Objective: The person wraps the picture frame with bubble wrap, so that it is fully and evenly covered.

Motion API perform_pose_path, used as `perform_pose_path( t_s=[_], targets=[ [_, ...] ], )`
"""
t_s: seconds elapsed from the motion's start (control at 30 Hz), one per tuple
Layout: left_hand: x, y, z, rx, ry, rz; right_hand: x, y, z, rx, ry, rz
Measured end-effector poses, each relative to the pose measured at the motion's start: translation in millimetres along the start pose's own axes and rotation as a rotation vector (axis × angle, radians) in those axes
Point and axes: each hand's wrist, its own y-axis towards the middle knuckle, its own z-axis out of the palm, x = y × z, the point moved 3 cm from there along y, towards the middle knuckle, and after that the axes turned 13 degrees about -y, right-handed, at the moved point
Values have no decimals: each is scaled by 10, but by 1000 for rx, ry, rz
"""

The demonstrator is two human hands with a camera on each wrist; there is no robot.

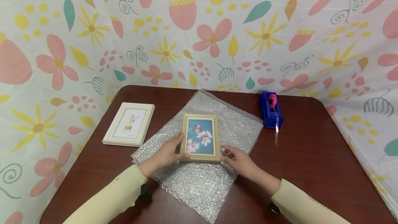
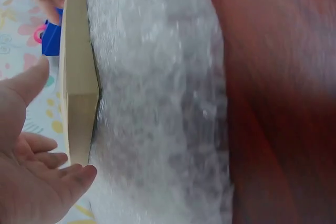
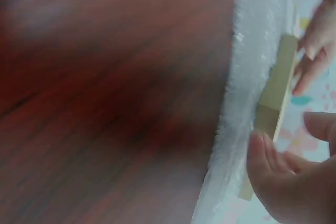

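A gold-rimmed picture frame (image 1: 200,138) with a blue picture of pink blossoms lies face up on a sheet of bubble wrap (image 1: 199,182). My left hand (image 1: 166,151) is at the frame's left side, fingers loosely bent and thumb by the near left corner. On the other side, my right hand (image 1: 238,161) has its fingertips right at the lower right edge. In the left wrist view the thumb and fingers of the left hand (image 2: 37,166) are spread apart beside the frame's wooden edge (image 2: 79,61). The right hand (image 3: 289,177) looks relaxed too, close by a frame corner.
A stack of white picture frames (image 1: 129,124) sits on the left of the dark red table (image 1: 311,168). Toward the back right stands a blue tape dispenser (image 1: 269,110) with a pink core and a hanging tape end. Flowered cloth (image 1: 214,61) hangs behind the table.
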Motion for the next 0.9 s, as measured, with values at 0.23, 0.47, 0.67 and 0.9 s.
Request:
perform_pose_path(
  t_s=[0.23,0.47,0.67,0.9],
  targets=[
    [33,95,-56,80,44,12,39,-302,86,-238,-431,-509],
    [16,142,-103,127,117,-3,15,-385,215,-25,-485,-653],
    [0,141,-151,167,123,-5,2,-438,228,42,-565,-729],
    [-29,88,-139,132,194,-6,28,-483,228,38,-636,-802]
  ],
)
